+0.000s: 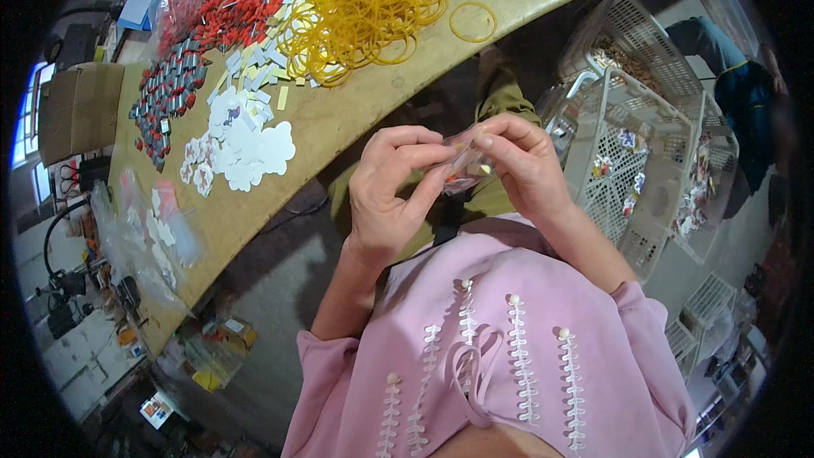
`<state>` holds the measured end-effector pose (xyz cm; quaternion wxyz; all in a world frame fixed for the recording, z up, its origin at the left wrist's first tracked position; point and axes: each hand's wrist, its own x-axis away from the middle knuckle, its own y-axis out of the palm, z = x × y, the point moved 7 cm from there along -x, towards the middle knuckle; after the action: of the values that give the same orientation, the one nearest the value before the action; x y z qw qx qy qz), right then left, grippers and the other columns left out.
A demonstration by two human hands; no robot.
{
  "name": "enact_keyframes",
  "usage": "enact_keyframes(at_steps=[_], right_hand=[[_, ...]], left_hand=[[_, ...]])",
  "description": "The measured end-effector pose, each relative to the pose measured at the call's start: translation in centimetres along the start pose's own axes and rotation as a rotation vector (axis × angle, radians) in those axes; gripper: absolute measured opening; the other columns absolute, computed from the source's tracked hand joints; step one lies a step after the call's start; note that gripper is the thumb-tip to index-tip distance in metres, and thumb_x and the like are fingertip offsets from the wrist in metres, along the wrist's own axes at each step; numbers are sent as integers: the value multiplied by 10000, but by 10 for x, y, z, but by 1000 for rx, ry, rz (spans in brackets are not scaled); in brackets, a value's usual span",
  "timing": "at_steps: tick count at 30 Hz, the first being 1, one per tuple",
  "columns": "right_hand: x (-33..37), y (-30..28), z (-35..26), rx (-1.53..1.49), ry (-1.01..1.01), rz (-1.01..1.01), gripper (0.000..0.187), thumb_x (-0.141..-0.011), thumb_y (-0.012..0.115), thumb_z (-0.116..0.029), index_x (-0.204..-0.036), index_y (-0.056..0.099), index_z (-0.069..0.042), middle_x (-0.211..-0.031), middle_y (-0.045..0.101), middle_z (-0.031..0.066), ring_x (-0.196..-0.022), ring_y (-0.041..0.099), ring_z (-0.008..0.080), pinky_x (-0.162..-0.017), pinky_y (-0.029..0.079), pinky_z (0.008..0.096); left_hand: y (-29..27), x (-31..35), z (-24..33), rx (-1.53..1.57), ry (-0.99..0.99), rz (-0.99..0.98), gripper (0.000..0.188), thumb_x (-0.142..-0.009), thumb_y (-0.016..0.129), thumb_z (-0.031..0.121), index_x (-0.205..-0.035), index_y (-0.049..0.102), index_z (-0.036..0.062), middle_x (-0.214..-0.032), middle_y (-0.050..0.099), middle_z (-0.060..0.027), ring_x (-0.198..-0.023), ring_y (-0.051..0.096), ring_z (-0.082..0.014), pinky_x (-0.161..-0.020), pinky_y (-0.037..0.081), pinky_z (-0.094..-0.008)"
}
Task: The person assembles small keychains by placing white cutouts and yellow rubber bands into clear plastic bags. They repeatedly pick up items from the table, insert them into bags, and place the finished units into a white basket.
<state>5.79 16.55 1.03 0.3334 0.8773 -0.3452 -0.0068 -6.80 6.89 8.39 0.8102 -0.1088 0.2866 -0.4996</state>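
Above my lap, a small clear plastic bag [465,161] is stretched between both hands, with small red, yellow and white pieces showing inside. My left hand [393,182] pinches its left side between thumb and fingers. At the bag's upper right edge, my right hand [527,157] closes thumb and fingertips on the plastic. What exactly lies in the bag is partly hidden by my fingers. On the table [339,123] beyond my left hand lie white scalloped cards [254,148] and a big heap of yellow rubber bands [373,13].
Red-tipped small parts [242,8], grey cylinders [174,76] and paper slips [263,64] cover the table's far left. Clear plastic bags [140,229] lie near its left end. At my right stand white plastic baskets [593,195] holding small packets. A cardboard box [80,110] stands beyond the table.
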Motion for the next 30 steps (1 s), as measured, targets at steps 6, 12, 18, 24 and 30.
enact_keyframes(at_steps=[6,12,18,24,30], right_hand=[[2,-2,-2,106,-49,-18,136,-976,615,-127,-1006,689,-17,-845,704,47,-754,670,104,-666,553,258],[-2,3,15,-62,36,-93,132,-967,640,-159,-967,664,-30,-795,687,38,-705,662,92,-620,545,238],[0,5,5,48,76,-194,94,-948,654,-84,-962,645,9,-804,684,52,-692,661,107,-609,550,255],[-3,2,-7,7,-11,-134,84,-905,679,-59,-890,661,22,-794,687,57,-696,651,93,-606,532,256],[0,4,-11,21,-60,-183,83,-905,672,-59,-923,651,19,-818,687,61,-730,682,120,-625,558,272]], left_hand=[[11,-7,7,-86,-1,-84,165,-747,743,-27,-889,696,42,-996,665,-114,-950,637,-272,-836,506,-354],[17,-1,0,-35,-125,-166,128,-776,708,-37,-860,628,16,-945,600,-138,-885,601,-291,-785,491,-362],[21,-11,19,-184,-43,-278,102,-782,665,-59,-826,589,-7,-882,545,-127,-799,566,-266,-744,461,-329],[20,-20,31,-50,-44,-206,99,-797,651,-70,-842,584,-13,-889,566,-104,-786,564,-206,-726,461,-295],[19,5,-7,231,-329,-103,103,-871,617,-76,-923,587,7,-905,573,-21,-835,544,-105,-784,456,-244]])
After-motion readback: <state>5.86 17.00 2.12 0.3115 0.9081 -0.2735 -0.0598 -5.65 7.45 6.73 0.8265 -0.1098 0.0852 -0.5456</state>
